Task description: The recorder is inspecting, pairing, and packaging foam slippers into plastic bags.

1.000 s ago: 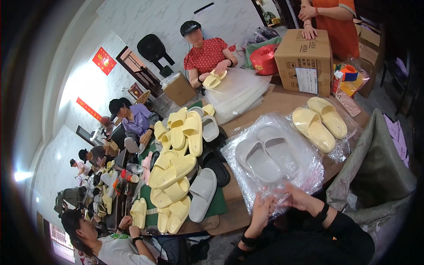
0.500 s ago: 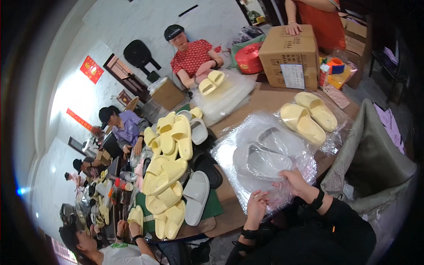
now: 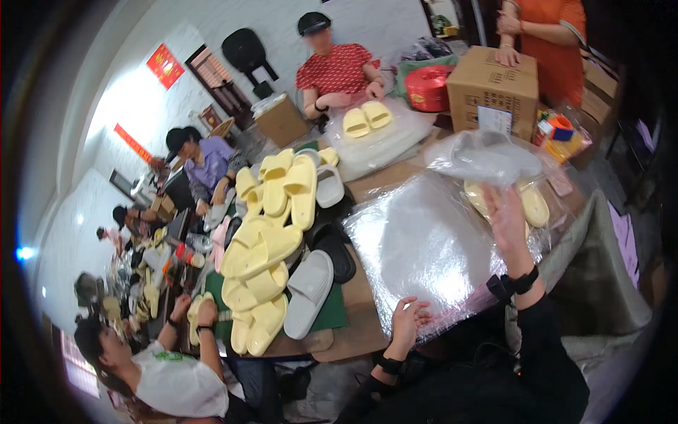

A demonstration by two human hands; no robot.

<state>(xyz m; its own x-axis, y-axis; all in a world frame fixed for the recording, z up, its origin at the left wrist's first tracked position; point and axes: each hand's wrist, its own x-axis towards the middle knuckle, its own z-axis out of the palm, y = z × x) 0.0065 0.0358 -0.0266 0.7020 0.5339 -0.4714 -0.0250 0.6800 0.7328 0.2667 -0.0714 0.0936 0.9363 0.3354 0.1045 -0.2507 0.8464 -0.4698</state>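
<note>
Since the earlier frame the grey slippers [image 3: 487, 154] have left the desk [image 3: 367, 332]: the right hand [image 3: 507, 225] has lifted them, sealed in their clear bag, up and away from the person, and they now hang in the air near the cardboard box [image 3: 492, 88]. That hand's grip is raised with the fingers stretched up against the underside of the bag; whether they close on the plastic cannot be told. The left hand [image 3: 408, 321] has stayed low, its grip closed on the near edge of the stack of clear plastic bags [image 3: 431, 247] that lies spread flat on the desk. Beyond the stack, a bagged pair of yellow slippers [image 3: 530, 201] rests partly behind the raised wrist. To the left, loose yellow slippers [image 3: 272, 233] are heaped down the middle of the desk, with a single grey slipper [image 3: 307, 290] and a black one [image 3: 337, 256] lying against the heap. Across the desk a seated person in a red shirt [image 3: 337, 69] has both hands beside another yellow pair [image 3: 366, 116] on plastic, and a standing person in orange [image 3: 547, 32] has a hand on the box.
</note>
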